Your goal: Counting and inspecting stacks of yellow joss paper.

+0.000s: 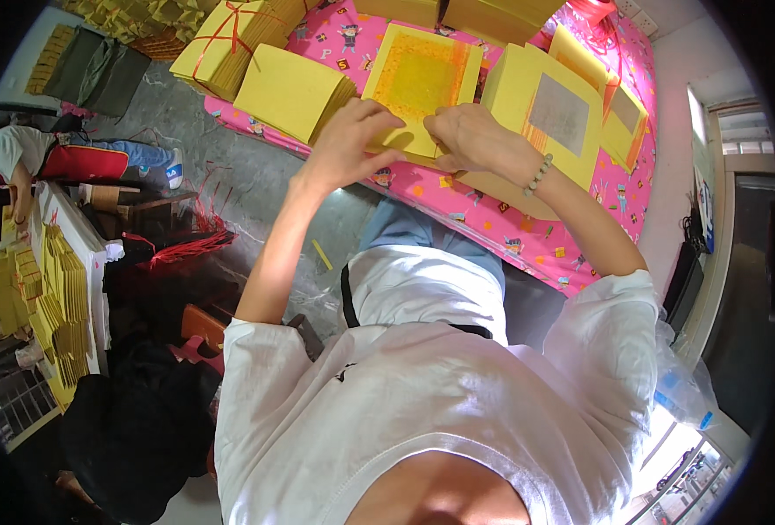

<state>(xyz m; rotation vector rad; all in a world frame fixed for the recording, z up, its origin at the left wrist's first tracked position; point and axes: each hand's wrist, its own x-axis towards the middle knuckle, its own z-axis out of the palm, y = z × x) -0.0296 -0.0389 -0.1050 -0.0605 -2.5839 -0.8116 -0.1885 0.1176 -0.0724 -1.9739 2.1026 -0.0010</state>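
Note:
A yellow paper sheet with an orange-and-gold square (422,77) lies before me on a pink patterned tablecloth. My left hand (352,144) rests by its near left corner, fingers stretched and thumb apart. With bent fingers, my right hand (475,136) grips the sheet's near edge; the fingertips are partly hidden. A beaded bracelet (538,175) circles that wrist. Left of the sheet sits a stack of plain yellow paper (287,92), close to my left fingers. To the right, partly behind my right forearm, is a stack of yellow paper with a silver-grey square (558,114).
Red-tied yellow paper bundles (221,48) stand at the table's far left. More stacks line the back of the pink tablecloth (527,236). Red strings (190,245) hang at left. Another person (24,153) sits beside a white table (94,262) holding yellow paper bundles.

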